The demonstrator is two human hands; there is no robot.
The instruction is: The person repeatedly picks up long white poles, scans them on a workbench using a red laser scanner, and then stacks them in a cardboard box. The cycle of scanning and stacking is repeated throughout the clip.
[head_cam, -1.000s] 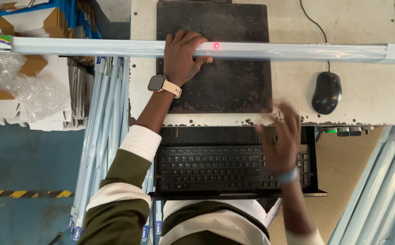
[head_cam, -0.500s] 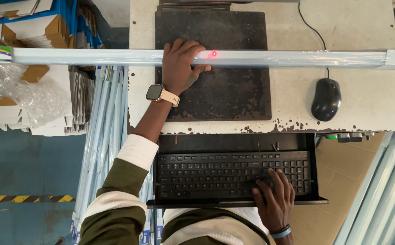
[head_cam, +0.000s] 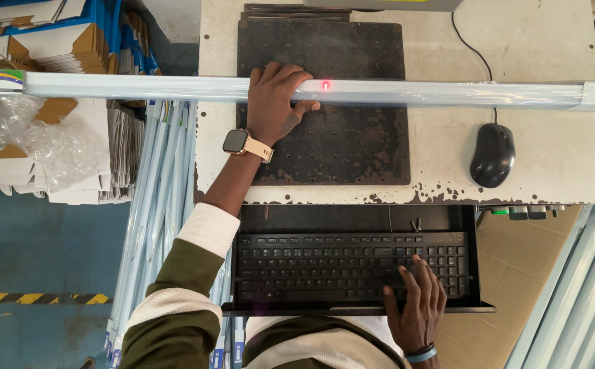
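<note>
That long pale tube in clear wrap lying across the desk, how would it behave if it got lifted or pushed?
The long tube overhangs the desk at both ends, so lifted at one end it would probably swing or sag. Its glossy wrap looks slippery. It seems narrow and possibly round, so it may roll when pushed; the left hand rests on it.

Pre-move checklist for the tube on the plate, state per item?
1. Left hand gripping the long pale tube: ok.
2. Red light dot lands on the tube: ok.
3. Tube lies across the dark perforated plate: ok.
4. Right hand on the black keyboard, fingers on keys: ok.
5. Mouse apart from the tube: ok.
6. Tube ends supported: cannot tell, both run out of view.
</note>
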